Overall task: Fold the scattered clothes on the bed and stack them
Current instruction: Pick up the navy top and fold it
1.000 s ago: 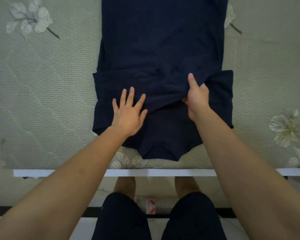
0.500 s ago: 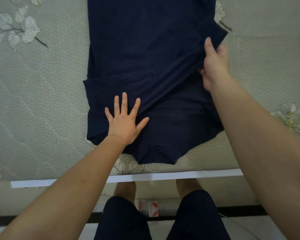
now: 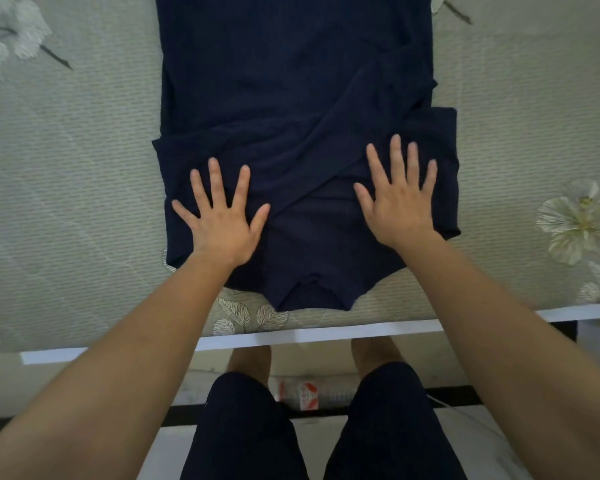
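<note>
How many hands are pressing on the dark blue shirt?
2. The left hand lies flat on the near-left part of the navy shirt; the right hand lies flat on its near-right part, fingers spread.

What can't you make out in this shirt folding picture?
- Head view, navy shirt: far end cut off by the top edge.
- Head view, cloth under left hand and right hand: hidden by the flat palms.
- Head view, floor pack: print too small, legs partly hide it.
</note>
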Available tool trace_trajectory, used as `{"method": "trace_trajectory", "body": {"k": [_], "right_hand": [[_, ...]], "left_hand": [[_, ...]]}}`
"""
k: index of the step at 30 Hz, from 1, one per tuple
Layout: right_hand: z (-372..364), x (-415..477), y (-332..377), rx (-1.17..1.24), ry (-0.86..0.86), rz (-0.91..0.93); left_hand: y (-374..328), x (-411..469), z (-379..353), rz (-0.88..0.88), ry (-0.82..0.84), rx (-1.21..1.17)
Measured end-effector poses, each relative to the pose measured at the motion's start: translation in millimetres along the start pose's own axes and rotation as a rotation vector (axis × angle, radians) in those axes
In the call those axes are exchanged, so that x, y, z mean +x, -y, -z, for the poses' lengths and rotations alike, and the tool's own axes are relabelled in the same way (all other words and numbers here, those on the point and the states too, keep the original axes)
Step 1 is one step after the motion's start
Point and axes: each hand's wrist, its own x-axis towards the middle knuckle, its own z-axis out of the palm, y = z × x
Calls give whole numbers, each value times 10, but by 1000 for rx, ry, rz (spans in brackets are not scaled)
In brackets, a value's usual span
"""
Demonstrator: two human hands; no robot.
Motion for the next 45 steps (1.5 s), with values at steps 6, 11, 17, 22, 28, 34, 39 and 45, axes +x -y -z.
{"method": "trace_trajectory", "body": {"k": [6,11,17,22,28,34,39,45], "right_hand": [[136,-425,-6,13,-69,356],[-50,-775,-252,-374,107,596],[40,-494,-142,-438,80,528],[0,-289,-132,-426,171,399],[32,-661,-58,-456,260,371],[141,-1512,39,-418,433,324],[387,-2188,122,-308,542,290],[779,-2567,194,-76,516,222]], "left_hand": [[26,-369,-74,-271,-170,49],[171,-735,-277,-440,29,274],[32,-746,-335,-257,108,396],[-120,-794,-350,-161,16,224],[-196,-938,-273,-179,45,229],[52,-1501,-212,-300,212,223],[283,-2073,-29,-417,278,109],[385,-2360,432,-452,364,10]]}}
